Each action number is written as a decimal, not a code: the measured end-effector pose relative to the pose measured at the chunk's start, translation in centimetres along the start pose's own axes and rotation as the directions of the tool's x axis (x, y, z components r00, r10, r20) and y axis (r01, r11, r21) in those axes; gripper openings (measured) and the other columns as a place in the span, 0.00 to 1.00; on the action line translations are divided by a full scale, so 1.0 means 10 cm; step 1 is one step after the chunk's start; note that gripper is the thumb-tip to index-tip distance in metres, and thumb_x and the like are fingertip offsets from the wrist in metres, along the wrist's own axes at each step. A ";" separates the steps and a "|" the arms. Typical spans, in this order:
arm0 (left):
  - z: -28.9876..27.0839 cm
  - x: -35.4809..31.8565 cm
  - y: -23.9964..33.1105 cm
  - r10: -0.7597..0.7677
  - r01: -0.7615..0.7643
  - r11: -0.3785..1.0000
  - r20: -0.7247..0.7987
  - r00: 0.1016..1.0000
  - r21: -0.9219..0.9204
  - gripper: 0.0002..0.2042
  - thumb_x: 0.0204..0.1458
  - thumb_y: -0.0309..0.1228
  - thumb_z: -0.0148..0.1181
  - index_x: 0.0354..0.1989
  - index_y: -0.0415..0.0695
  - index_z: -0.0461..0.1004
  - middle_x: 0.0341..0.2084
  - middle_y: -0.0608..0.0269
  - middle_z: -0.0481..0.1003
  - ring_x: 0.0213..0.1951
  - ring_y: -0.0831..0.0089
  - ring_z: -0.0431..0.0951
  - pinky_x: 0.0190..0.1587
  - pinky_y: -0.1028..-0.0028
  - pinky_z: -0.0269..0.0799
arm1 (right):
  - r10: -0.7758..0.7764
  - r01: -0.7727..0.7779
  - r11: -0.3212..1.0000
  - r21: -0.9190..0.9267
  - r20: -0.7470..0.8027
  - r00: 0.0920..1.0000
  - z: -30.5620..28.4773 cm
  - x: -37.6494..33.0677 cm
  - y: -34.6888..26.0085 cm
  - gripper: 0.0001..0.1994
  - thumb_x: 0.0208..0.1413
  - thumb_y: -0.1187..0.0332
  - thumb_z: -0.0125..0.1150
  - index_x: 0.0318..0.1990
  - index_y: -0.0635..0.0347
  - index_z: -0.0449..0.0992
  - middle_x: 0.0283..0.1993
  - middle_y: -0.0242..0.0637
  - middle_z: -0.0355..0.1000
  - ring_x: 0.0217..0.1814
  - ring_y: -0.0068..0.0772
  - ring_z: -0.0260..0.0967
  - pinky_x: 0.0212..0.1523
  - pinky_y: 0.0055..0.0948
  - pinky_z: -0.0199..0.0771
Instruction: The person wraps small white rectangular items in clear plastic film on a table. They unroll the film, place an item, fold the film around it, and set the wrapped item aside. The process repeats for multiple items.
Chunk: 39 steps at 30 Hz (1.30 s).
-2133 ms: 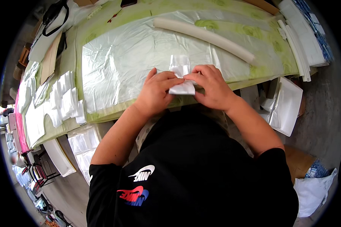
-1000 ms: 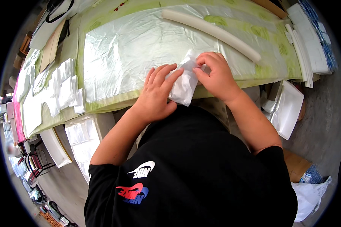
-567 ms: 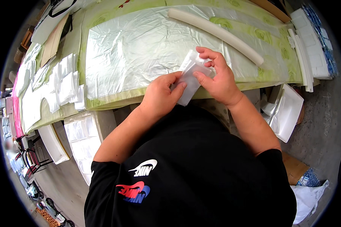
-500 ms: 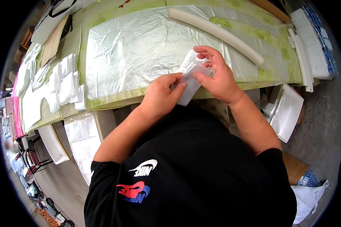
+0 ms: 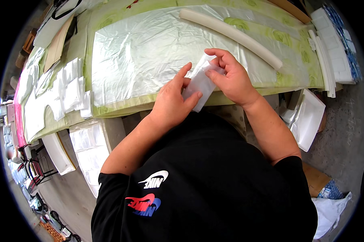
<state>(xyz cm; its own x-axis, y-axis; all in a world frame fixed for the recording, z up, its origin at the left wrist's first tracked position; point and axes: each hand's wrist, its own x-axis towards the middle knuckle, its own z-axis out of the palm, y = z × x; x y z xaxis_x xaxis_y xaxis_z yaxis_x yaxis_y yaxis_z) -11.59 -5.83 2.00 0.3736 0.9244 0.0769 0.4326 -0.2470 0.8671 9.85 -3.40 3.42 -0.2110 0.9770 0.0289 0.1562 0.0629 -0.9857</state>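
A small translucent white plastic bag (image 5: 201, 86) is held slanted over the table's near edge, in front of my body. At its upper end, my right hand (image 5: 232, 78) pinches the bag between thumb and fingers, with the index finger arched over the top. My left hand (image 5: 173, 97) has its thumb on the bag's lower front. Its index finger is raised off the bag, while the other fingers are partly hidden behind the plastic. Beneath the hands lies a large clear plastic sheet (image 5: 129, 56) over a green patterned tablecloth (image 5: 125, 105).
A long cream roll (image 5: 234, 36) lies across the table beyond my right hand. Stacks of small white bags (image 5: 71, 88) are on the left. White bins (image 5: 308, 119) and a tray of packed bags (image 5: 90, 141) stand below the edge. Thin white tubes (image 5: 322, 64) lie at the right end.
My left index finger has lifted off the bag and stretched upward, and the left hand has opened slightly. More of the bag's front shows. My right hand still pinches its top.
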 end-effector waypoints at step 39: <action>-0.10 -0.04 -0.14 0.328 -0.453 0.718 0.317 0.890 0.529 0.36 0.43 0.27 0.66 0.67 0.50 0.69 0.69 0.61 0.65 0.67 0.57 0.65 0.67 0.55 0.60 | -0.530 0.438 0.504 -0.744 0.134 0.837 0.14 -0.51 0.39 0.22 0.37 0.73 0.72 0.44 0.51 0.77 0.52 0.32 0.71 0.54 0.44 0.68 0.56 0.43 0.67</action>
<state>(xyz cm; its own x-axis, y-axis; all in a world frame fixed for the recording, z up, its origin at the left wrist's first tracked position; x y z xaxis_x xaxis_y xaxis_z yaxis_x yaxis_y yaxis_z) -13.19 -5.60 1.30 0.7342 0.6497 0.1970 0.5753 -0.7495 0.3275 10.20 -8.41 -0.81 -0.3891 0.7573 0.5244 0.7045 0.6115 -0.3603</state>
